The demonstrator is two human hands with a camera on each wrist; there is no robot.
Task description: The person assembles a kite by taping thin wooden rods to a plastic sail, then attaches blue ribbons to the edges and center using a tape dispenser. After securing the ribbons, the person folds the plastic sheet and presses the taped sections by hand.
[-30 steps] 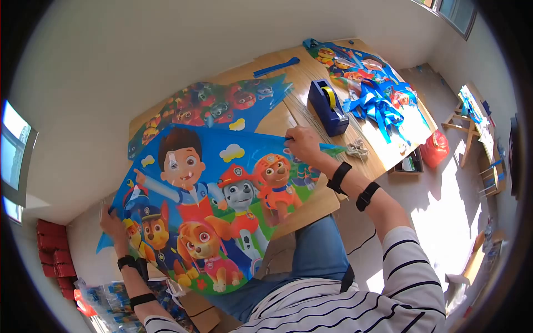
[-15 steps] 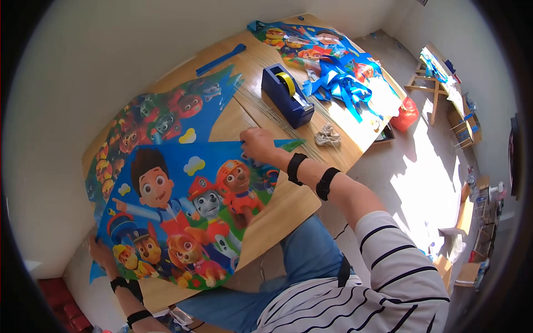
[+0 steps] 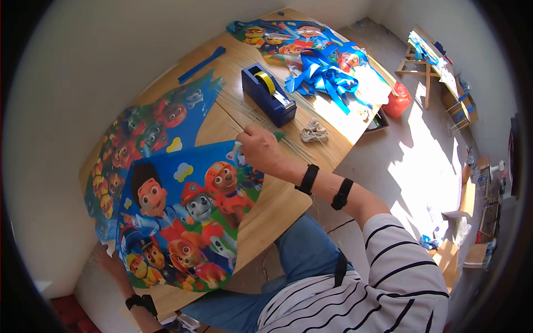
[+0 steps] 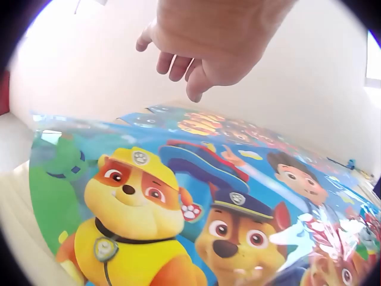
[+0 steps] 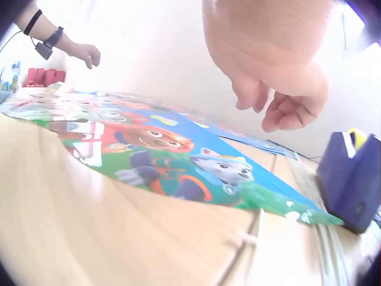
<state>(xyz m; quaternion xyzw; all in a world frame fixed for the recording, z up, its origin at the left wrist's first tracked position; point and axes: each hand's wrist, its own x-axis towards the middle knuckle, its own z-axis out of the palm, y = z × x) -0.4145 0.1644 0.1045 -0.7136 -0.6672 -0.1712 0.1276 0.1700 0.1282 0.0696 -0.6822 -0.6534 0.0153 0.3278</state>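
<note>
A glossy printed sheet (image 3: 166, 222) with cartoon puppies, shaped like a kite sail, lies on the wooden table (image 3: 277, 208). My left hand (image 3: 114, 263) is at its left edge in the head view; in the left wrist view that hand (image 4: 208, 42) hovers above the sheet, fingers relaxed and holding nothing. Over the sheet's right end is my right hand (image 3: 261, 149). Its fingers hang loosely curled with nothing between them in the right wrist view, where the sheet's green tip (image 5: 309, 213) reaches thin rods (image 5: 330, 253) beside the tape dispenser (image 5: 348, 173).
Behind the sheet lies another printed sheet (image 3: 144, 125). A blue strip (image 3: 202, 65) is near the wall. A string bundle (image 3: 314, 131) sits right of the rods. Farther right, blue ribbons (image 3: 327, 80) are heaped on more printed sheets (image 3: 255, 36). A red bag (image 3: 397, 100) stands beyond the table.
The sheet, held up by both hands a second ago, has come down onto the table. Both hands have let go of it. The head view has turned to the right.
</note>
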